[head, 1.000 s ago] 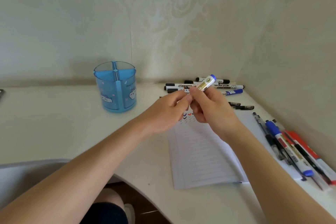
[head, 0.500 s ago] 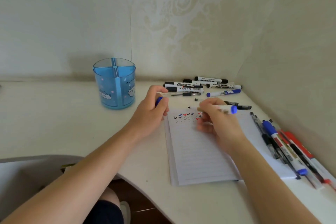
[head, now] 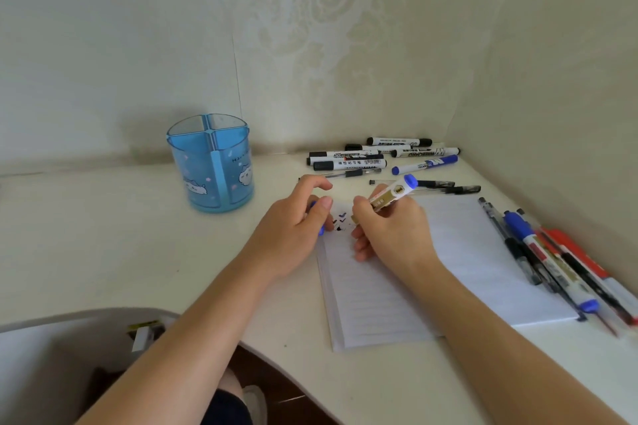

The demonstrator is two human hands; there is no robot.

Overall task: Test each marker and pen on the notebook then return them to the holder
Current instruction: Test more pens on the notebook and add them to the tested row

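— Since half a second ago, what has moved?

— Mostly the marker (head: 390, 196). It lay almost flat then, blue end off to the right. Now it stands tilted, blue end up and away, lower end down at the top of the notebook (head: 455, 272).

— Who has it?

— The right hand (head: 392, 233), with thumb and fingers curled tight round the lower barrel. The hand's edge rests on the page. The fingers hide the tip, so I cannot tell whether it touches the paper.

— And the left hand (head: 293, 228)?

— Much where it was, at the notebook's top left corner. Its thumb and fingers are closed on a small blue cap (head: 321, 230), and the forefinger arches above, touching nothing.

— Any marks on the page?

— A few ticks (head: 341, 216) show between the two hands: one blue, the rest dark and partly covered.

— Where's the holder (head: 210, 166)?

— Upright on the table (head: 103, 235), left of the hands and well apart from them, near the wall. It is clear blue and split into four compartments.

— What else lies about?

— Black markers (head: 348, 164) in a loose bunch at the back beyond the notebook, with a blue marker (head: 426, 164) just beside them. Two dark pens lie just past the notebook's far edge. More pens (head: 552, 259) run along the right side, some overlapping the paper's edge, with a blue-capped one and a red one among them.
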